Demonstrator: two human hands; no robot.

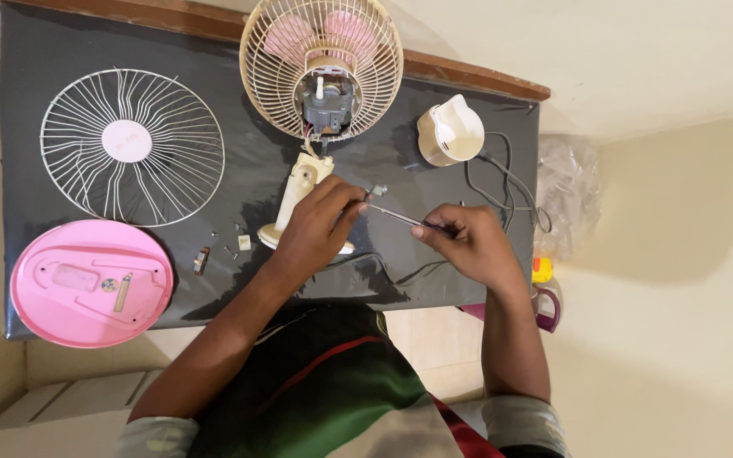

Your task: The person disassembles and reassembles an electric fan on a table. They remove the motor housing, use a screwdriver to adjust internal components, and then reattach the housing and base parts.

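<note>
my left hand (316, 227) pinches the small part steady; right hand (467, 240) grips the thin screwdriver (396, 215), tip kept level.

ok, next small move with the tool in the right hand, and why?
Probably ease the thin metal tool tip the last bit to the small part pinched by the left hand. The right hand holds it pointed there, over the cream fan neck, tip almost touching.

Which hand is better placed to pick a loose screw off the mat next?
Probably left. The left hand rests on the cream fan stand, right beside the loose screws. The right hand sits farther away and grips a thin metal tool.
</note>
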